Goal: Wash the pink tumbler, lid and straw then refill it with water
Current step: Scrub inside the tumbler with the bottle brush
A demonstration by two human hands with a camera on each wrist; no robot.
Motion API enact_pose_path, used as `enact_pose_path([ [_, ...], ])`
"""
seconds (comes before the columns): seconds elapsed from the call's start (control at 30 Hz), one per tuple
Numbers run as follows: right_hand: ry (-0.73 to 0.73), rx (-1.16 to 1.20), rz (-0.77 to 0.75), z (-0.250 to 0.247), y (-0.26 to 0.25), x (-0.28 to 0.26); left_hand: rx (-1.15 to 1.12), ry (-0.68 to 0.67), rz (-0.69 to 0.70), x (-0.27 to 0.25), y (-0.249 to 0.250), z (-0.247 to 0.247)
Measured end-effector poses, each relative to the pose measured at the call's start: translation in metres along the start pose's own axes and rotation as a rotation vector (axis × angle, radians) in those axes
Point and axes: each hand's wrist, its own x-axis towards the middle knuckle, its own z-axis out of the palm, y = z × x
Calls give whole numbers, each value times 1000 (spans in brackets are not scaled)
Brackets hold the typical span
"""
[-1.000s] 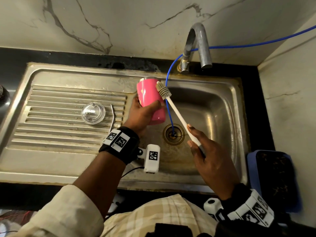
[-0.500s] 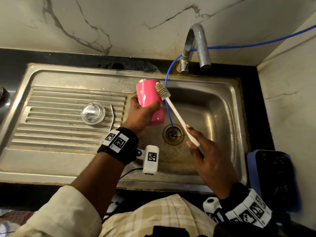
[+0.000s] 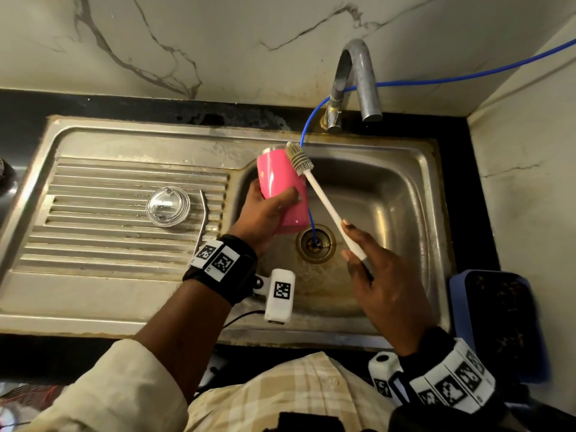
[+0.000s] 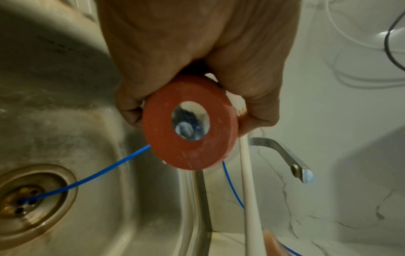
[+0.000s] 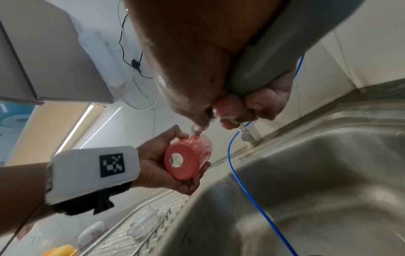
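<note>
My left hand (image 3: 268, 210) grips the pink tumbler (image 3: 282, 185) around its lower body, tilted over the sink basin with its rim pointing away from me. Its base (image 4: 189, 123) faces the left wrist camera. My right hand (image 3: 371, 263) holds the grey grip end of a white bottle brush (image 3: 324, 198). The bristle head (image 3: 299, 159) lies against the tumbler's outer wall near the rim. The clear lid (image 3: 167, 206) and the bent metal straw (image 3: 203, 219) lie on the ribbed drainboard to the left.
The steel sink (image 3: 414, 188) has a drain (image 3: 315, 243) with a thin blue tube (image 3: 311, 120) running into it. A grey tap (image 3: 358, 79) arches over the back edge; no water shows. A blue tray (image 3: 498, 322) sits at the right. A floral cup (image 5: 91, 232) stands beyond the drainboard.
The brush head stays against the tumbler near the rim, shifting only slightly along its wall. Both hands keep their grips and hardly move.
</note>
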Motion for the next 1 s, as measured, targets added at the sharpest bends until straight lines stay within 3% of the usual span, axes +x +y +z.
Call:
enact_pose_path([
  [0.27, -55, 27, -20, -5, -1, -11, -62, 101, 16, 4, 6, -5],
  [0.43, 32, -10, -14, -4, -5, 3, -16, 11, -11, -6, -3, 8],
  [0.67, -53, 46, -22, 0, -1, -15, -85, 96, 2, 5, 4, -4],
  [0.83, 41, -9, -24, -6, -5, -1, -65, 34, -50, -1, -6, 4],
  [1.0, -9, 59, -24, -1, -6, -11, -150, 79, -2, 6, 1, -1],
])
